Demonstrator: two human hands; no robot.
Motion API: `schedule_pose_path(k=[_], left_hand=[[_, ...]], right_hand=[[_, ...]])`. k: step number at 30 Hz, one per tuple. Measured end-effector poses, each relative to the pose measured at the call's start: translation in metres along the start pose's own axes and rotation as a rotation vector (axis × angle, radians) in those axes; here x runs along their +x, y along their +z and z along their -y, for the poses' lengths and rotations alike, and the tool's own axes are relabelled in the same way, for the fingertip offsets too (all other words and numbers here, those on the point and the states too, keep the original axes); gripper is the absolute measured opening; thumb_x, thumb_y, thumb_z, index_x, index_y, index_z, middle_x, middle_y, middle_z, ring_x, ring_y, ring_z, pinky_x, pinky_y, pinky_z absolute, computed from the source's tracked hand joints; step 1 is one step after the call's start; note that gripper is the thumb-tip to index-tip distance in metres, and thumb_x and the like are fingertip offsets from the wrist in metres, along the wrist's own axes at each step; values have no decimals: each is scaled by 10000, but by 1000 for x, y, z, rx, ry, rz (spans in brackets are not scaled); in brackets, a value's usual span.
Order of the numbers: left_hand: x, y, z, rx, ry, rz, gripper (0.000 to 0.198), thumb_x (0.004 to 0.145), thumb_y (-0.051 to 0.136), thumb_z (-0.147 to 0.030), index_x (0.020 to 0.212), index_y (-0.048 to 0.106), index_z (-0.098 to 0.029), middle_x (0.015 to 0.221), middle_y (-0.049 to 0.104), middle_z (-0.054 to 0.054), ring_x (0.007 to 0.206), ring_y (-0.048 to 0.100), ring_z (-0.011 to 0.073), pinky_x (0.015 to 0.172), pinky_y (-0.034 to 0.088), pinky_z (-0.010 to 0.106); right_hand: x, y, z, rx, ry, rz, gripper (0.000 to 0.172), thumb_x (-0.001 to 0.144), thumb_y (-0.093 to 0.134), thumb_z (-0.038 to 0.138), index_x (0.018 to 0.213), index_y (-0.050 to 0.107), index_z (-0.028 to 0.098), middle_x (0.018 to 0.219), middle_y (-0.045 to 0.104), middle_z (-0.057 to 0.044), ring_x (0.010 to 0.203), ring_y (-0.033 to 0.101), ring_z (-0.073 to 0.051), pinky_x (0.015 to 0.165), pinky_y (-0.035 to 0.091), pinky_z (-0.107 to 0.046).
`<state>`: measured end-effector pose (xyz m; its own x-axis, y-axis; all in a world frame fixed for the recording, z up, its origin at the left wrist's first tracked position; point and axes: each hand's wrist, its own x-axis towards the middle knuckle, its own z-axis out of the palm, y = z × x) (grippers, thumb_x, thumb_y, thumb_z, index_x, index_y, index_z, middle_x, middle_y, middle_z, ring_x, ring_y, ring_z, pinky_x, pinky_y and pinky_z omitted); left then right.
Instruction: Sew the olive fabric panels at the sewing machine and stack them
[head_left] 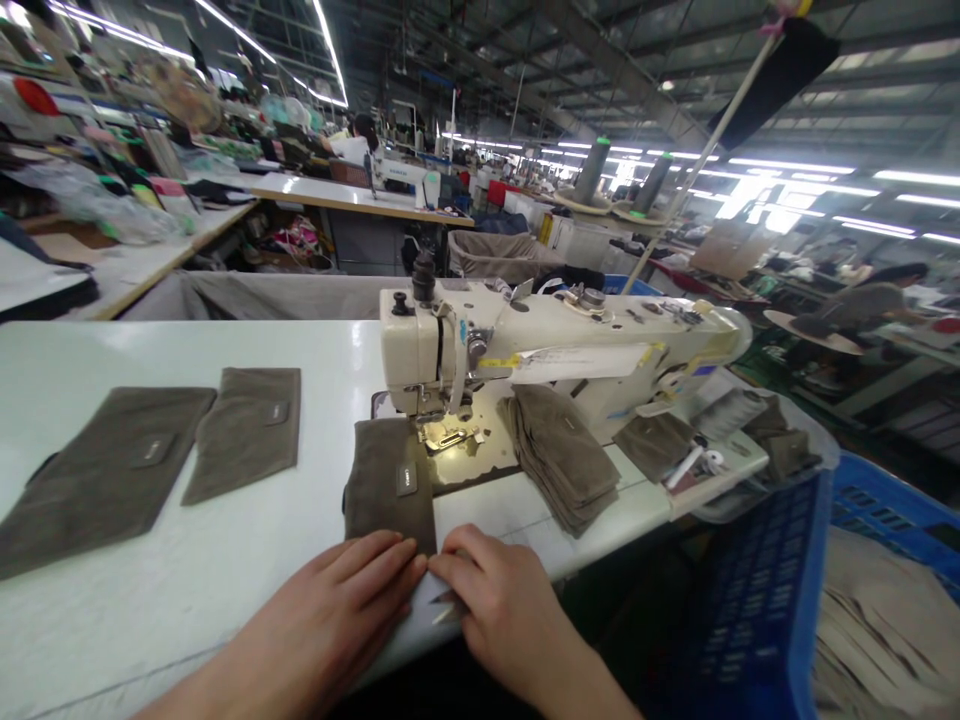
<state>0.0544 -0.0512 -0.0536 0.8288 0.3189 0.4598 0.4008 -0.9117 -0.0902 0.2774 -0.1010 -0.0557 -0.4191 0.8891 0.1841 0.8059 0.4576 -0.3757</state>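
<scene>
A dark olive-brown fabric piece (pixel 382 505) with a small stitched label lies lengthwise on the white table, its far end at the needle area of the sewing machine (pixel 555 340). At its near end, my left hand (pixel 341 600) is closed over the edge, fingers together and thumb hidden. My right hand (pixel 506 605) pinches the near right corner between thumb and fingertips, touching the left fingertips. A thin pointed tool (pixel 447 606) pokes out under the curled right fingers; its kind is not clear. Two similar labelled pieces, one larger (pixel 112 465) and one smaller (pixel 251 425), lie to the left.
Right of the needle sits a stack of brown fabric pieces (pixel 562 455). Beyond it are a thread cone (pixel 731 412) and small items. Blue crates (pixel 795 590) with cloth stand at the right. A person (pixel 870 310) works farther back there.
</scene>
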Motion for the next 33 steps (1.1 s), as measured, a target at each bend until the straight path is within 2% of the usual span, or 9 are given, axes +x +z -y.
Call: schedule_pose_path(k=[12,21,33], left_hand=[[11,1,29,5,41,41,373,1035,380,-167,1178,724,-185,1105,748,77,1052,673,228,889,586,338],[20,7,49,-48,26,61,338,1046,400,-199,1172,713,-175,1056,737,77,1013,656,221,896,575,331],[25,14,77,-126,-20,116,292,1012,480,-202,1185,714,-192,1109,719,97,1020,654,224,874,578,328]], right_hand=[[29,-5,-8,-73,7,8,228,980,543,114,1134,677,215,1101,668,-31,880,673,-178,682,469,-275],[49,-5,-15,-89,17,8,242,995,538,134,1163,695,209,1153,659,-40,932,679,-188,709,504,-299],[67,-12,-21,-120,33,-14,276,1019,497,144,1209,676,234,1156,648,-35,925,671,-188,713,510,-281]])
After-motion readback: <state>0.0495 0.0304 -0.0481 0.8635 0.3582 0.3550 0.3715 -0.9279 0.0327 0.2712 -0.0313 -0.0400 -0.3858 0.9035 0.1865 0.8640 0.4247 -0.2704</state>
